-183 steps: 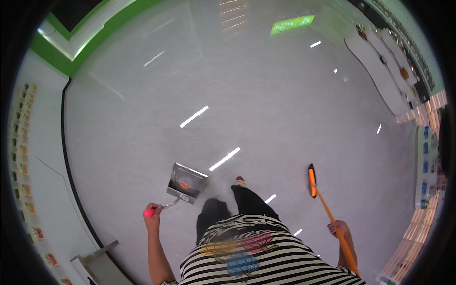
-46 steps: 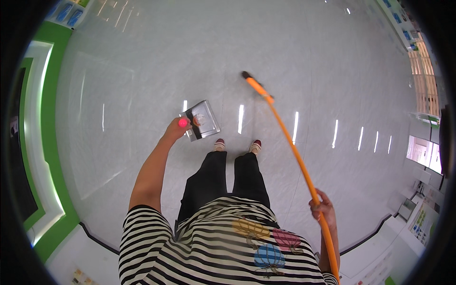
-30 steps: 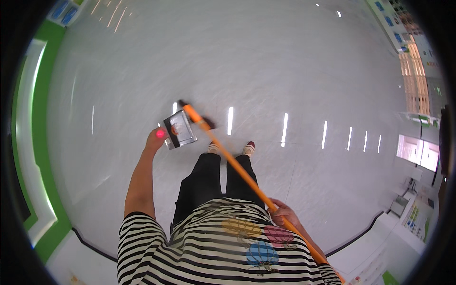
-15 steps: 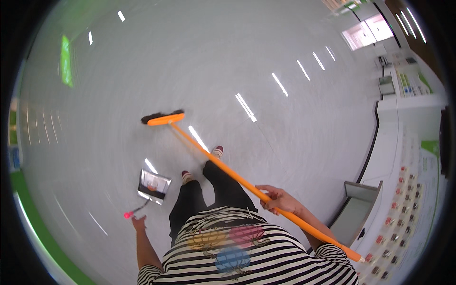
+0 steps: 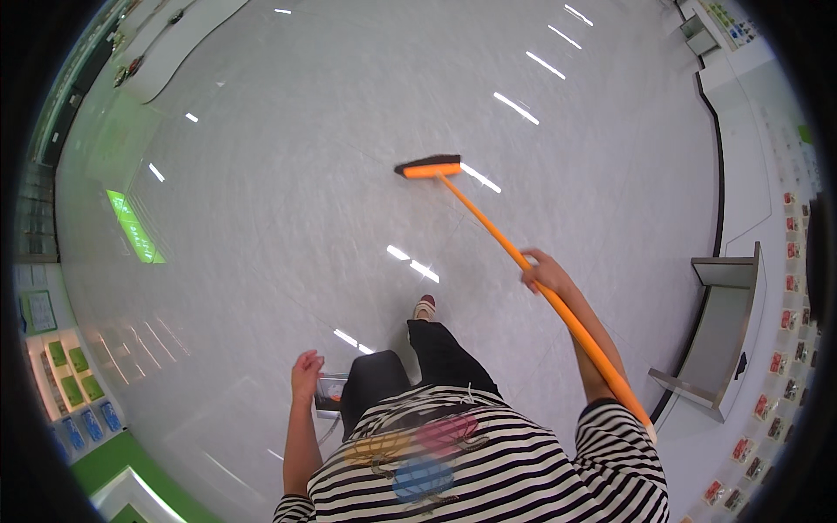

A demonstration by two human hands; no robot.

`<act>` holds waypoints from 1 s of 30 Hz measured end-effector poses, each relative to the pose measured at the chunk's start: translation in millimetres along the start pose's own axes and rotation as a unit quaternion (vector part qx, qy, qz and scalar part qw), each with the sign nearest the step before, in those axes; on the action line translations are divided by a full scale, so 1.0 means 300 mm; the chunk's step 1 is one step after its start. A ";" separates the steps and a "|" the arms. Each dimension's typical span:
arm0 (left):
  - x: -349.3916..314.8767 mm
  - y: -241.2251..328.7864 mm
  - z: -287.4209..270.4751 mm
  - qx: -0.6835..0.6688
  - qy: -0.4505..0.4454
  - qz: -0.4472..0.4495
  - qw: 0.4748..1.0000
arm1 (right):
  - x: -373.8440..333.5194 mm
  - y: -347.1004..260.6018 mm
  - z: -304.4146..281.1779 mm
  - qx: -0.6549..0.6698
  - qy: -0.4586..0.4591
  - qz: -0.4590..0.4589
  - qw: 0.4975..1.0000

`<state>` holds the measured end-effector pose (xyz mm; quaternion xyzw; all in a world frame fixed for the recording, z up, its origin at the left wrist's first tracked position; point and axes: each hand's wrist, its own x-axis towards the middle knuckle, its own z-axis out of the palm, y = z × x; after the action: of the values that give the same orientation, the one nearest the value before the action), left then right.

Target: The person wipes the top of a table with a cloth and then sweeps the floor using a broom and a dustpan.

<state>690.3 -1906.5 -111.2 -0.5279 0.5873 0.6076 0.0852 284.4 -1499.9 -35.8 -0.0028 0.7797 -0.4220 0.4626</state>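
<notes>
My right hand [image 5: 542, 272] is wrapped around the orange handle of a broom [image 5: 488, 225], whose upper end runs along my right forearm. Ahead of me, the broom's orange head [image 5: 432, 171] with dark bristles lies on the floor. My left hand [image 5: 305, 376] hangs at my left side with nothing visible in it, its fingers loosely apart. Just beside it is a silver-edged dustpan [image 5: 330, 384], partly hidden by my hand and left leg. Its thin handle runs down toward my forearm, where it is lost from view.
A grey shiny floor [image 5: 288, 218] with light reflections surrounds me. At the right stand a white counter with an open cabinet [image 5: 724, 331] and rows of small packets [image 5: 789, 318]. A lit display shelf [image 5: 78, 375] is at the left; a curved white counter [image 5: 161, 65] lies far left.
The broom head has moved right and farther ahead; my right hand has risen with its handle. My left hand has moved up and right, and the dustpan now appears closer beside my left leg.
</notes>
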 end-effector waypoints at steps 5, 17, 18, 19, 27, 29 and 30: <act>0.089 0.127 0.014 0.024 -0.018 0.004 1.000 | -0.511 0.194 -0.102 0.080 -0.003 0.158 0.984; 0.462 0.373 0.221 0.266 -0.109 0.164 0.944 | -0.979 -0.168 0.062 0.169 0.094 0.380 0.905; 0.475 0.508 0.273 0.307 -0.119 0.202 0.922 | -0.927 -0.252 0.090 0.165 0.110 0.377 0.905; 0.483 0.641 0.331 0.344 -0.125 0.242 0.899 | -0.875 -0.324 0.112 0.159 0.127 0.373 0.905; 0.373 1.226 0.855 0.369 -0.466 0.589 0.547 | -0.389 -0.656 0.178 0.313 0.112 0.203 0.921; 0.292 1.311 0.956 0.374 -0.506 0.628 0.458 | -0.282 -0.724 0.173 0.296 0.085 0.153 0.939; 0.296 1.335 0.993 0.379 -0.512 0.627 0.448 | -0.234 -0.754 0.175 0.307 0.090 0.150 0.936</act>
<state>201.3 -1831.5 -0.8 0.4749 0.7812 0.3733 0.1574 275.1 -1652.3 152.8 0.2943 0.6420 -0.5649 0.4267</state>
